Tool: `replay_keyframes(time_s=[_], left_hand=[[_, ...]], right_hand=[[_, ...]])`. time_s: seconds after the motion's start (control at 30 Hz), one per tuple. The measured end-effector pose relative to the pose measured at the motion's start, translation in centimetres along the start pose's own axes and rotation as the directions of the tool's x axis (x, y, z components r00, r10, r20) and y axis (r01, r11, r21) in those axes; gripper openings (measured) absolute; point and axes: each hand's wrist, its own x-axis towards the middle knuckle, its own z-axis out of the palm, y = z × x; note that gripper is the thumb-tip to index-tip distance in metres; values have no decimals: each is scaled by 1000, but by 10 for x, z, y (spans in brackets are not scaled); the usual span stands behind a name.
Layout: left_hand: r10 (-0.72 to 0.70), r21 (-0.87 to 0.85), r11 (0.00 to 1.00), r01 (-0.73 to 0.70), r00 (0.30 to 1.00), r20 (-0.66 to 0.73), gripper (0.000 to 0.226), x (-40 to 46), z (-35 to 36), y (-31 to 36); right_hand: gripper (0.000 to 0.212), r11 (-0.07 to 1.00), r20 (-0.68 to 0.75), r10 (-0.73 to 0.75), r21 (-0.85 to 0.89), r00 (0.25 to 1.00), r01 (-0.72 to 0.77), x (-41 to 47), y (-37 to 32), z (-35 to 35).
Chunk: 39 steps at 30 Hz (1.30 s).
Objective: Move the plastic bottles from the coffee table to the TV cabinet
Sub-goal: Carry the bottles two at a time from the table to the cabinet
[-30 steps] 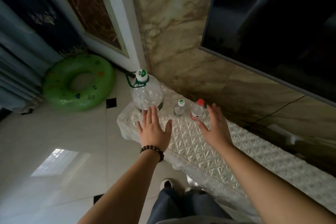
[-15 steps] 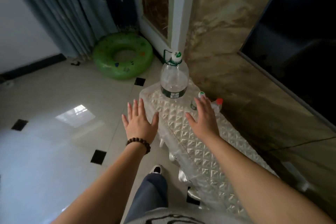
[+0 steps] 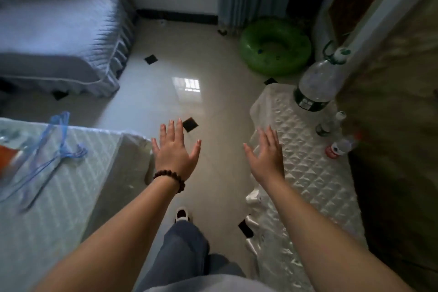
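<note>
Three plastic bottles stand at the far end of the TV cabinet (image 3: 308, 173), which wears a white quilted cover: a large clear jug (image 3: 316, 83) with a green handle, a small bottle with a white cap (image 3: 330, 123), and a small red-capped bottle (image 3: 342, 146). My right hand (image 3: 266, 156) hovers over the cabinet's left edge, fingers spread, holding nothing. My left hand (image 3: 175, 152), with a bead bracelet at the wrist, is spread open over the floor between cabinet and coffee table (image 3: 47, 197). The coffee table at the left carries a blurred orange item and blue strings.
A green inflatable swim ring (image 3: 275, 46) lies on the tiled floor by the curtains. A sofa with a grey-blue cover (image 3: 59, 35) stands at the upper left. A marble wall runs along the right behind the cabinet. My leg and shoe (image 3: 182, 213) are below.
The view has swung left: the TV has left the frame, and the coffee table and sofa have come in. Both hands have drawn away from the bottles, still open and empty.
</note>
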Motion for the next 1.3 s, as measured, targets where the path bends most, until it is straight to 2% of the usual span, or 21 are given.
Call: replay_keyframes(time_s=[0.13, 0.27, 0.47, 0.63, 1.0, 1.3], left_hand=[[-178, -62, 983, 172, 978, -112, 75, -40, -34, -60], [-356, -134, 932, 335, 916, -183, 76, -84, -59, -126], [-589, -230, 807, 544, 765, -261, 78, -168, -86, -231], [-725, -276, 689, 670, 631, -276, 77, -267, -98, -324], [-902, -329, 412, 850, 329, -280, 79, -481, -107, -483], [-968, -434, 216, 875, 135, -210, 79, -571, -98, -548]], right_hand=[[68, 986, 133, -164, 14, 977, 164, -27, -61, 33], [68, 949, 225, -311, 13, 924, 316, -58, -122, 69], [69, 868, 357, -479, 57, 802, 493, -126, -205, 135], [70, 801, 459, -565, 106, 685, 590, -222, -271, 198], [73, 637, 649, -653, 192, 390, 746, -428, -357, 311], [74, 508, 740, -643, 221, 196, 833, -529, -394, 367]])
